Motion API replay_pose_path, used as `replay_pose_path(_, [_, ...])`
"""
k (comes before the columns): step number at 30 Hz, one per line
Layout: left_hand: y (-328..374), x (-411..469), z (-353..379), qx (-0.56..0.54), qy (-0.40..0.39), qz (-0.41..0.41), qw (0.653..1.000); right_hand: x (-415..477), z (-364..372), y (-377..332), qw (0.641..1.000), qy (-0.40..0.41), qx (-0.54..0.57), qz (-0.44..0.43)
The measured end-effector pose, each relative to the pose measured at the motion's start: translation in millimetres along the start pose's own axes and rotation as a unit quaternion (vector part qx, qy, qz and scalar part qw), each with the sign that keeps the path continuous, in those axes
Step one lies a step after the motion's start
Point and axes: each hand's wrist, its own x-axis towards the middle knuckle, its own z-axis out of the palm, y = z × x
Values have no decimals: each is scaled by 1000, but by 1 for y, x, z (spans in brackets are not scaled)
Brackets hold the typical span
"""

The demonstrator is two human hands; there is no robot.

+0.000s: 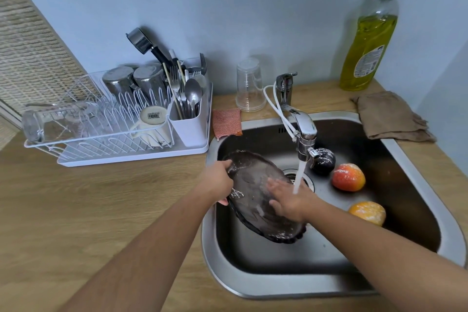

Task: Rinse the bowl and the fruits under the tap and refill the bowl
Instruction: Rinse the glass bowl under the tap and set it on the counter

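Stainless steel sink (278, 284), front rim nearest, with both forearms reaching over it.

- Dark glass bowl (253, 185) is held tilted inside the basin, just left of the drain.
- Left hand (219, 181) curls round the bowl's scalloped rim on the left, clamped on.
- Right hand (288, 201) lies flat on the inner face, fingers straight and spread. The water stream (298, 175) falls on it.
- Handling, as a judgement: rigid, fairly heavy, breakable and slick when wet. White flecks cling near the rim.
- Where to hold: the rim is the best place, since the scallops give purchase. Use two hands for any turn.
- Edges and room: the left steel wall is close, and the tap (302, 126) nozzle hangs just above. Most room to swing looks toward the front wall.
- The right half is taken by an orange (368, 212), then a red-and-yellow fruit (348, 177), then a dark plum (324, 161). All are speckled white and likely to roll.
- Farther back are an upturned plastic cup (250, 86) and a dish soap bottle (369, 40).
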Motion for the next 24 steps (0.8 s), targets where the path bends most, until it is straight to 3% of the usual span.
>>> replay_pose_path(3, [2,5,-11,32,15,5,999,-18,14,8,1000,-16,5,-17])
replay_pose_path(8, [4,0,-5,35,-39,13,999,-7,10,3,1000,-8,-16,-3])
replay_pose_path(15, [4,-3,8,-60,-51,-4,997,14,-7,-26,991,71,107,-34])
replay_pose_path(21, [0,0,-5,-49,-43,-19,998,22,9,-16,989,9,119,91])
replay_pose_path(24, [-1,3,-2,-59,-43,-9,997,22,-7,-43,981,45,189,-4])
